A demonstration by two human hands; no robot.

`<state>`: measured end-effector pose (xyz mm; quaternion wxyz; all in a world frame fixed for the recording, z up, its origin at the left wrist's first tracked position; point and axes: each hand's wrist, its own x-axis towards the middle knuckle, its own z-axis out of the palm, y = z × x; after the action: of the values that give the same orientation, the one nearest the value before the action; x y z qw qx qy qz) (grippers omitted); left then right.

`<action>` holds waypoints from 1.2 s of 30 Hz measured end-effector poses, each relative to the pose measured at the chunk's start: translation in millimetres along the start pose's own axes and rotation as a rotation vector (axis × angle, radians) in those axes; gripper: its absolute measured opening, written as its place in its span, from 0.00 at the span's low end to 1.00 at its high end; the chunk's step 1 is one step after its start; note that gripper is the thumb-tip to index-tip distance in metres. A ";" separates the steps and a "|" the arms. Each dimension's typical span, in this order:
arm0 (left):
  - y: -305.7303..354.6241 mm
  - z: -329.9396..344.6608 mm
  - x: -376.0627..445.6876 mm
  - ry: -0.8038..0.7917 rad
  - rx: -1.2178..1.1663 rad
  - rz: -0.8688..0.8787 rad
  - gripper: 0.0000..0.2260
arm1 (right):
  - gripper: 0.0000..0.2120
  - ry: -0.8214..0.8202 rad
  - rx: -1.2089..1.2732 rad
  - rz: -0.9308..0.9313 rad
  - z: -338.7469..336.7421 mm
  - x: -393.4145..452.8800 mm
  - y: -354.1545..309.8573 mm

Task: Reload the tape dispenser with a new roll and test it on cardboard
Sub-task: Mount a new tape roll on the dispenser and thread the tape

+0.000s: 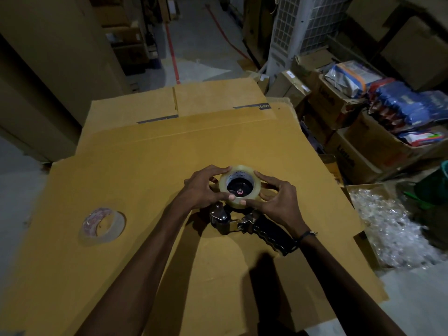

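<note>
A full roll of clear tape (254, 181) sits on the hub of the black tape dispenser (264, 229), which lies on its side on a flat cardboard sheet (145, 166). My left hand (202, 187) grips the roll's left side, thumb on its near rim. My right hand (276, 200) holds the right side, thumb also on the near rim. The dispenser's metal front parts and black handle stick out toward me below the roll. A nearly used-up tape roll (104, 225) lies flat on the cardboard to the left.
More flattened cardboard (194, 100) lies beyond the sheet. Open boxes with packets (388, 100) stand at the right, with clear plastic wrap (388, 226) in a box near the sheet's right edge. A white grilled appliance (291, 32) stands at the back.
</note>
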<state>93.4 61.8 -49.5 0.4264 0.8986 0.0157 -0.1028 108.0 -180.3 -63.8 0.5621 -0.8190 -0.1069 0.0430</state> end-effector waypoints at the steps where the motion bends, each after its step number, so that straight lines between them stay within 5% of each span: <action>1: -1.6 0.6 0.0 0.012 -0.002 0.016 0.45 | 0.45 0.005 0.021 0.003 1.0 -1.6 1.4; 13: -19.2 42.0 -21.5 0.218 -0.192 0.145 0.34 | 0.37 0.024 0.189 -0.027 20.0 -31.8 11.7; 21: -20.9 22.3 -12.0 0.018 -0.059 0.141 0.51 | 0.37 0.012 0.075 -0.081 19.3 -33.2 21.9; 36: -7.4 11.4 0.2 0.091 0.142 0.199 0.50 | 0.36 -0.066 0.032 -0.033 15.3 -28.0 22.8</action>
<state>90.7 57.7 -62.1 0.3685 0.9274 -0.0616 -0.0198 80.7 -180.5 -91.9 0.5719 -0.8062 -0.1381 0.0625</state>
